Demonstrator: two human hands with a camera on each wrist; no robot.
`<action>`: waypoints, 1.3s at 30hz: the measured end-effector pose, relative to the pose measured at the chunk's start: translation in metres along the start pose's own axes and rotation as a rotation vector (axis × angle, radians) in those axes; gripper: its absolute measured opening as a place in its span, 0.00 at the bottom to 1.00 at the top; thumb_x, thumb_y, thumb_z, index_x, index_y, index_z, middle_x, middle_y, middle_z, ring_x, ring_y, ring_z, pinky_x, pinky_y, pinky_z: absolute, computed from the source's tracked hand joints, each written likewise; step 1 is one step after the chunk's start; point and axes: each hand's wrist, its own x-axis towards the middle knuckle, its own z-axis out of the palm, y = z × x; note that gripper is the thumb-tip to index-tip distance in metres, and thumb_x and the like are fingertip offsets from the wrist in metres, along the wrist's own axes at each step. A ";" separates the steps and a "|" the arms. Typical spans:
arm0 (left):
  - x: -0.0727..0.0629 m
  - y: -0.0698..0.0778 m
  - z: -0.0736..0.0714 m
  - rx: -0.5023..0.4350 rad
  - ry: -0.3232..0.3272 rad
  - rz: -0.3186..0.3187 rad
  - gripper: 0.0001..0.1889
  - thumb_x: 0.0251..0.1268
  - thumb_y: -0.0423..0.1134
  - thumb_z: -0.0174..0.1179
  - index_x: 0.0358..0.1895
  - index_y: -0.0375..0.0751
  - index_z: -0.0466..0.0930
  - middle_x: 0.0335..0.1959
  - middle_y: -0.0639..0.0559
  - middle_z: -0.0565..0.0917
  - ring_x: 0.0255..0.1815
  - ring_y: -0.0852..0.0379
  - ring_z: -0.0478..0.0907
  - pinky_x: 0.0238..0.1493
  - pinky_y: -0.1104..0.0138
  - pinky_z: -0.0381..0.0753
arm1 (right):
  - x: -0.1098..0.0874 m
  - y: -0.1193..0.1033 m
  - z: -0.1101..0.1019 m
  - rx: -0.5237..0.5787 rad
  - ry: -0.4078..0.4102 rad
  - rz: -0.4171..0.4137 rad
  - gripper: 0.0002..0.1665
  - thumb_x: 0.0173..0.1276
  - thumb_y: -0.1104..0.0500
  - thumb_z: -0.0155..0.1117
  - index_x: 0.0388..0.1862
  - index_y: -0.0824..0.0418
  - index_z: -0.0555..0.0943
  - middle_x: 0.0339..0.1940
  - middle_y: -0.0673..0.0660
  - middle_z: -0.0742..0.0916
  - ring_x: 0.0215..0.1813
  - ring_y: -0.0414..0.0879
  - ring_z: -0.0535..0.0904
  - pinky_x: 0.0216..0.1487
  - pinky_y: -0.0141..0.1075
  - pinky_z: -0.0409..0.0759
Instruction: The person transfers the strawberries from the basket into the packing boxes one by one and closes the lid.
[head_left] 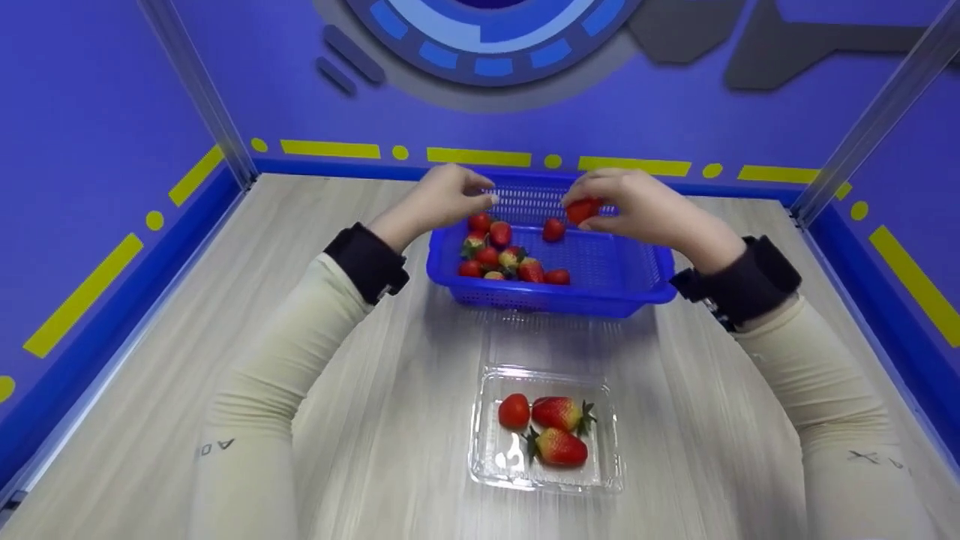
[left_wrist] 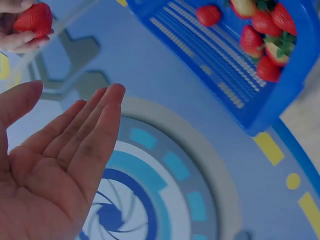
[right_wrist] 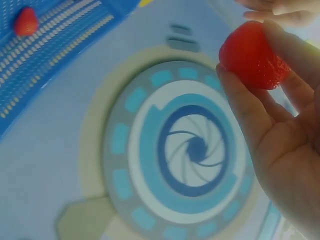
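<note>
The person's right hand (head_left: 637, 202) pinches 1 red strawberry (head_left: 583, 211) between thumb and fingertips, holding it up near the right rear of the blue basket (head_left: 555, 298), apart from it. I see bare red flesh and can't tell where its tip points; from the right wrist, it looks slightly longer from upper left to lower right. The left hand (head_left: 448, 195) grasps nothing: fingers extended and close together, thumb well apart, near the basket's left rear. Closer to the person, a clear box (head_left: 604, 450) has 3 strawberries: the leafless-looking berry (head_left: 514, 411) at left, the upper berry (head_left: 555, 412) lying sideways, tip left, and the lower berry (head_left: 564, 448), tip right.
</note>
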 end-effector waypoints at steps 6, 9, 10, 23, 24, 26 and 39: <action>-0.025 0.011 0.009 -0.014 -0.047 0.048 0.23 0.78 0.43 0.57 0.69 0.34 0.76 0.62 0.39 0.85 0.64 0.46 0.83 0.68 0.56 0.81 | -0.022 -0.018 0.002 -0.004 -0.006 -0.083 0.18 0.66 0.67 0.71 0.55 0.65 0.84 0.56 0.65 0.87 0.58 0.61 0.83 0.59 0.55 0.83; -0.036 0.013 0.015 -0.020 -0.063 0.072 0.22 0.77 0.42 0.58 0.67 0.34 0.77 0.61 0.38 0.85 0.64 0.46 0.83 0.69 0.56 0.80 | -0.034 -0.025 0.006 0.002 -0.002 -0.121 0.19 0.64 0.68 0.73 0.55 0.66 0.84 0.56 0.65 0.87 0.58 0.61 0.83 0.59 0.54 0.84; -0.040 0.014 0.017 -0.019 -0.066 0.081 0.22 0.77 0.42 0.59 0.67 0.34 0.78 0.61 0.38 0.85 0.64 0.46 0.83 0.69 0.55 0.81 | -0.038 -0.028 0.007 0.002 -0.002 -0.129 0.19 0.64 0.68 0.73 0.55 0.66 0.84 0.56 0.65 0.87 0.58 0.61 0.83 0.58 0.54 0.85; -0.093 0.006 0.047 -0.039 -0.121 0.154 0.22 0.74 0.40 0.62 0.65 0.31 0.78 0.56 0.38 0.88 0.58 0.45 0.87 0.59 0.58 0.87 | -0.086 -0.055 0.042 0.029 0.029 -0.346 0.21 0.59 0.71 0.75 0.51 0.61 0.86 0.52 0.60 0.87 0.51 0.54 0.86 0.49 0.45 0.89; -0.096 0.004 0.050 -0.043 -0.127 0.155 0.22 0.74 0.40 0.62 0.65 0.31 0.78 0.55 0.38 0.88 0.57 0.46 0.87 0.58 0.59 0.87 | -0.089 -0.056 0.046 0.033 0.017 -0.354 0.21 0.58 0.72 0.76 0.51 0.61 0.86 0.51 0.60 0.87 0.50 0.53 0.86 0.48 0.44 0.89; -0.101 0.000 0.056 -0.037 -0.132 0.175 0.21 0.73 0.39 0.63 0.64 0.30 0.79 0.53 0.38 0.89 0.51 0.46 0.89 0.54 0.60 0.89 | -0.094 -0.058 0.054 0.035 -0.025 -0.347 0.20 0.59 0.71 0.76 0.50 0.61 0.86 0.51 0.60 0.87 0.49 0.52 0.86 0.48 0.43 0.90; -0.116 -0.027 0.099 -0.032 -0.232 0.208 0.18 0.71 0.37 0.63 0.56 0.27 0.84 0.46 0.38 0.91 0.46 0.47 0.90 0.47 0.66 0.89 | -0.123 -0.072 0.099 0.113 -0.263 -0.325 0.15 0.63 0.68 0.73 0.48 0.58 0.87 0.50 0.57 0.89 0.50 0.47 0.87 0.53 0.36 0.88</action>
